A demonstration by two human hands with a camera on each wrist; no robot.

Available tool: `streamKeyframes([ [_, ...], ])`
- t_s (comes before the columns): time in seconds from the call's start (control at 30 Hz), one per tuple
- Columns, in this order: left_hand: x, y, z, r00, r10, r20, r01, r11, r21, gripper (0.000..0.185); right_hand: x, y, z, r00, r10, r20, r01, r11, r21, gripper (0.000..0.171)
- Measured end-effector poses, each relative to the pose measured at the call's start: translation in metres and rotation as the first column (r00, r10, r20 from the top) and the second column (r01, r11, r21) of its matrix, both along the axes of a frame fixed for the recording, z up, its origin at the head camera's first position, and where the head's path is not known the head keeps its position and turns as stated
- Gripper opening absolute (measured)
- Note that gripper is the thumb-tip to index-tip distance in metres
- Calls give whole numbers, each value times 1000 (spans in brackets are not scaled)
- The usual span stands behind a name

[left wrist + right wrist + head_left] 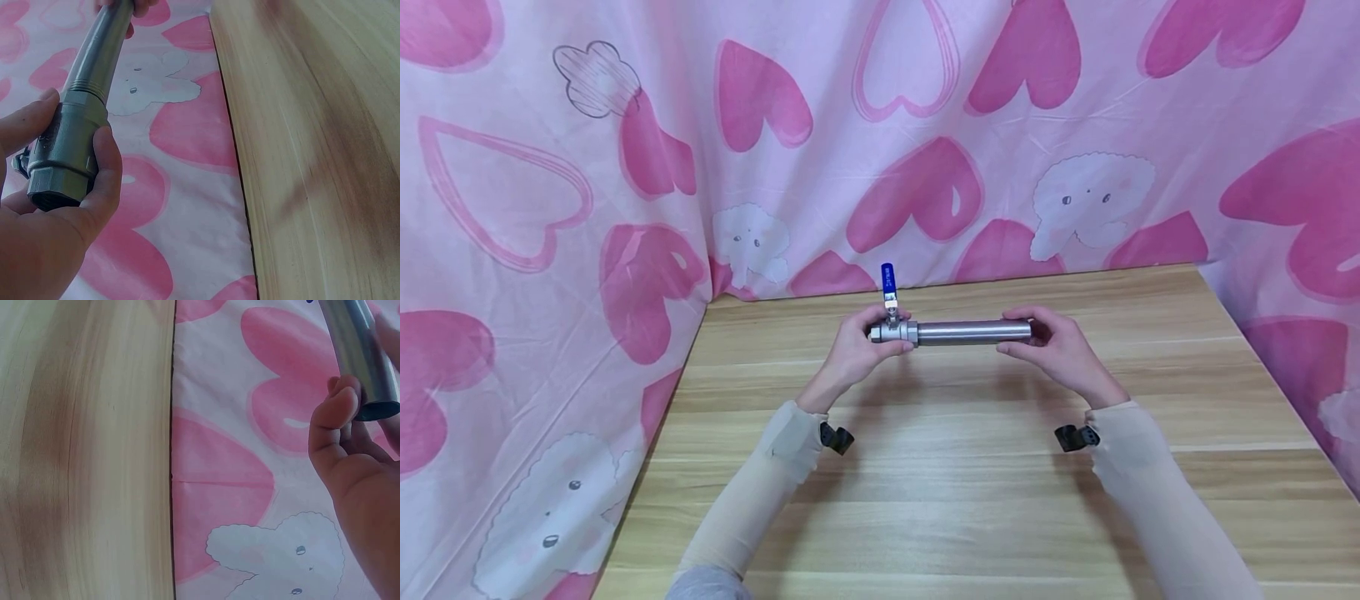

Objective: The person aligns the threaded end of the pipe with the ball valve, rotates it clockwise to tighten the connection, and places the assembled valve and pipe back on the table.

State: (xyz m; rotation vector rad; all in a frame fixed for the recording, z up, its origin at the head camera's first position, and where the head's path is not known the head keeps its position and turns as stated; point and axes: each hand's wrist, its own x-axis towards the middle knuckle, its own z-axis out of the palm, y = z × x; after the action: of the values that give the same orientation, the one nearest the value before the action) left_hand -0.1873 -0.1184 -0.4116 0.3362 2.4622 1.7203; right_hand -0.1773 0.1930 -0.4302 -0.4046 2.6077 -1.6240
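My left hand (857, 346) grips a steel ball valve (891, 332), thumb on the near side and fingers on the far side. The valve's blue lever (888, 279) points away toward the curtain. A straight metal pipe (973, 332) runs rightward from the valve; in the left wrist view, threads (89, 87) show where the pipe (103, 50) meets the valve body (65, 140). At the pipe's other end, my right hand (1056, 346) holds it between thumb and fingers. Its round end (378, 411) shows in the right wrist view. Valve and pipe are level, raised over the table.
Below lies a wood-grain table (955, 500), with the shadows of both arms on it. A pink curtain (820, 192) with hearts and white cartoon animals hangs behind and along both sides. Each wrist wears a small black camera (837, 437).
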Motion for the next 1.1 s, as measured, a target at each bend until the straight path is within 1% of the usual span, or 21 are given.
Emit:
streamKeyframes([
  [0.13,0,0,1,1000,6,15,-6,1000,-6,47,0,0,0,1000,17,-3,-17,1000,-23,49],
  [0.33,0,0,2,1000,6,16,-6,1000,-2,48,0,-1,1,1000,22,-21,-22,1000,-4,47],
  [0.5,-1,-1,-1,1000,4,-5,-4,1000,10,45,0,-3,1,998,7,-70,-6,1000,20,44],
  [0.63,0,-1,-2,1000,6,-9,-6,1000,13,41,-1,-4,0,995,-5,-104,9,999,41,41],
  [0.9,1,-1,-1,1000,12,7,-12,1000,22,41,0,-4,1,994,-3,-107,4,1000,9,41],
  [1.1,1,-2,-1,1000,10,-2,-10,1000,21,40,0,-3,0,996,-8,-86,9,1000,18,40],
])
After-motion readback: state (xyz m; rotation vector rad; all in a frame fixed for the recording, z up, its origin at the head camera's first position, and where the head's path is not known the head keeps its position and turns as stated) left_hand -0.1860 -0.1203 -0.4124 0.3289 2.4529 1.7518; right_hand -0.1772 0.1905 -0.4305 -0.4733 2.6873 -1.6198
